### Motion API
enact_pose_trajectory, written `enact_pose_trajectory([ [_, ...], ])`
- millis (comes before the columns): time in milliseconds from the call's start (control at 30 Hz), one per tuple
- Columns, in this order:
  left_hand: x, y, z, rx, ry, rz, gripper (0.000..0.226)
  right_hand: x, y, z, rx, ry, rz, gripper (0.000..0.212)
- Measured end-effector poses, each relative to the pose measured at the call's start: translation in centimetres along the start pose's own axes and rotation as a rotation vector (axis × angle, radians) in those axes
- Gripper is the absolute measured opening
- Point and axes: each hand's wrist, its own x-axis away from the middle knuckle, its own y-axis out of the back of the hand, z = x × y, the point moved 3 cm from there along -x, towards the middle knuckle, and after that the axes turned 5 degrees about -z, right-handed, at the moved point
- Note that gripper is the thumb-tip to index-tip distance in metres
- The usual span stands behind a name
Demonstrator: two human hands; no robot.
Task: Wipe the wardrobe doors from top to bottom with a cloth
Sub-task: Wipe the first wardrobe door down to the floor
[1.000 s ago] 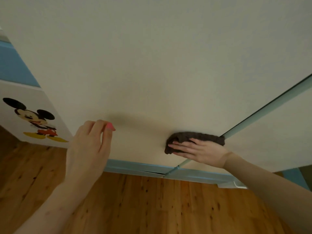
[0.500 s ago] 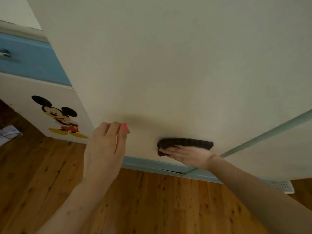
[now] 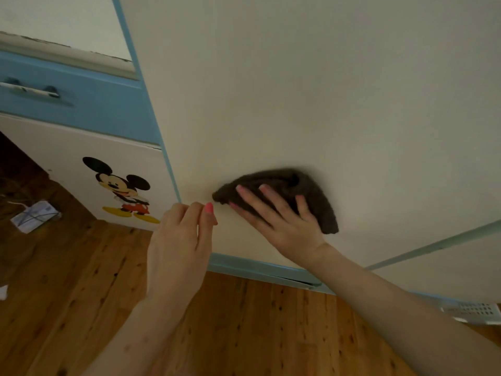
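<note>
A cream wardrobe door [image 3: 311, 90] with pale blue edging fills most of the view. My right hand [image 3: 279, 221] lies flat with spread fingers on a dark brown cloth [image 3: 317, 196], pressing it against the lower part of the door. My left hand [image 3: 181, 240] hovers just left of the cloth, near the door's left edge, fingers curled together and holding nothing. A second door panel [image 3: 447, 264] sits to the right, past a pale blue divider strip.
To the left stands a cabinet with a blue drawer [image 3: 81, 104] and a cartoon mouse sticker [image 3: 122, 191]. Wooden floor [image 3: 244, 335] lies below, with a paper item [image 3: 34, 216] at the left and a white vented object [image 3: 471, 312] at the right.
My right hand has slid the cloth leftward and slightly up along the door's lower part. The view has shifted, showing more of the left cabinet. My left hand stays curled beside it.
</note>
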Motion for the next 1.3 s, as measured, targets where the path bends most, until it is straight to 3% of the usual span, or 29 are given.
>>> enact_pose_trajectory([
  [67,0.0,-0.1,0.9,-0.015,-0.008,-0.002,0.051,1.3,-2.2,3.1,0.014,0.191,0.082,0.057],
  [167,0.0,-1.0,3.1,-0.037,-0.027,-0.019,0.051,4.4,-5.2,8.7,-0.050,0.650,0.397,0.061],
  [233,0.1,-1.7,4.4,-0.026,0.005,-0.019,0.048,4.9,-5.9,10.6,-0.062,0.753,0.544,0.060],
  [367,0.1,-2.4,5.8,-0.012,0.047,-0.039,0.044,3.5,-5.3,10.6,-0.054,0.640,0.431,0.068],
  [500,-0.5,-2.9,7.2,0.001,0.153,-0.068,0.041,-1.9,-3.1,8.8,-0.196,0.100,0.127,0.053],
  [567,-0.8,-3.1,7.8,0.046,0.225,-0.082,0.040,-3.3,-2.9,8.7,-0.220,-0.031,0.022,0.048],
  [667,-1.0,-4.0,9.2,0.043,0.293,-0.060,0.039,-2.3,-4.9,11.1,-0.142,0.132,0.094,0.056],
  [833,1.2,-7.3,13.9,-0.104,0.410,0.042,0.029,4.3,-10.3,20.6,-0.070,0.571,0.464,0.064],
  [1033,3.7,-10.2,16.1,-0.141,0.422,0.196,0.033,9.2,-11.6,20.4,-0.107,0.695,0.444,0.060],
  [1167,4.2,-10.6,13.7,-0.136,0.416,0.282,0.032,9.0,-8.8,14.0,-0.060,0.500,0.278,0.074],
  [1300,4.3,-11.8,11.6,-0.147,0.396,0.396,0.026,10.0,-5.2,7.4,0.017,0.187,0.148,0.060],
])
